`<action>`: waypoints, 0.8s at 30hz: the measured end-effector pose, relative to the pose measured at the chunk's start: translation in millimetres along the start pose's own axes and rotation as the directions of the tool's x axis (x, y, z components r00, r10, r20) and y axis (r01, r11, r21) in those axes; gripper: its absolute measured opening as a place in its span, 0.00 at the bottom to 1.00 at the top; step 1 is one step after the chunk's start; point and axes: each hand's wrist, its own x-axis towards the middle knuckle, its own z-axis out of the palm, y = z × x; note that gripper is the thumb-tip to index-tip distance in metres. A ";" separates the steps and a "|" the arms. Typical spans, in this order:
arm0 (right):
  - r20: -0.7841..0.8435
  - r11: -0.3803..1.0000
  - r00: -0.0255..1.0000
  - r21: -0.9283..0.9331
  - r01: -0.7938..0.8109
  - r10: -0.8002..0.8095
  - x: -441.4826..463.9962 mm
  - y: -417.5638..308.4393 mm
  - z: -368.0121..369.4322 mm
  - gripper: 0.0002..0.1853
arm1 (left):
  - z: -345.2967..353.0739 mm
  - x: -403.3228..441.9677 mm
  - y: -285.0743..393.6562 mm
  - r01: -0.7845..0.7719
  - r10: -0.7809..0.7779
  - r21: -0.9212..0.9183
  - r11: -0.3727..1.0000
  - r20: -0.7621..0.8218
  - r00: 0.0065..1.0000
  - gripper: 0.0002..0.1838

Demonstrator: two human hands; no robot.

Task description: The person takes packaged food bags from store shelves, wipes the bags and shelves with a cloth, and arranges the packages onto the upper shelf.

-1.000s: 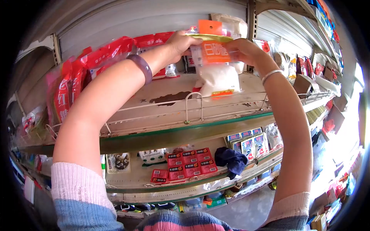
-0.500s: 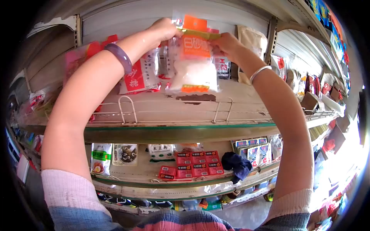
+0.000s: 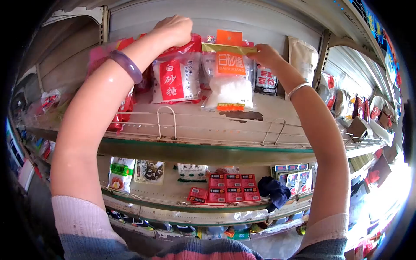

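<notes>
Two bags of white sugar stand side by side on the upper shelf. My left hand (image 3: pixel 177 29) is closed at the top edge of the red-labelled sugar bag (image 3: pixel 172 82); its fingertips are mostly hidden behind the red top. At the upper right corner of the orange-labelled sugar bag (image 3: pixel 232 89), my right hand (image 3: pixel 265 55) pinches the gold strip. That bag stands upright near the shelf's front, with white sugar filling its lower half. Behind my right hand is a dark, clear-topped packet (image 3: pixel 266 80), partly covered.
A low wire rail (image 3: pixel 167 123) runs along the upper shelf's front edge. A brown paper bag (image 3: pixel 302 56) leans at the back right. Below are stacked red boxes (image 3: pixel 234 188), a dark blue cloth (image 3: pixel 274 190) and a green-banded packet (image 3: pixel 120 173).
My left hand has left the orange-labelled bag and moved left to the top of the red-labelled one. The orange-labelled bag now stands straighter, my right hand still at its corner. The view has shifted slightly.
</notes>
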 end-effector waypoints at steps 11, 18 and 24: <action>0.176 0.868 0.974 0.495 0.039 -0.144 -6.4 4.8 6.6 0.05 | 27.9 0.6 -28.9 0.053 -0.055 -0.064 0.997 -0.020 0.998 0.10; 0.188 0.658 0.982 0.735 -0.162 0.032 -28.8 -12.4 7.4 0.09 | -12.1 -25.8 -22.7 -0.046 0.002 -0.258 0.965 -0.170 0.985 0.14; 0.216 0.706 0.975 0.698 -0.119 -0.049 -20.2 -14.2 -2.9 0.11 | -71.5 -35.5 -10.5 -0.106 -0.032 -0.241 0.965 -0.505 0.863 0.09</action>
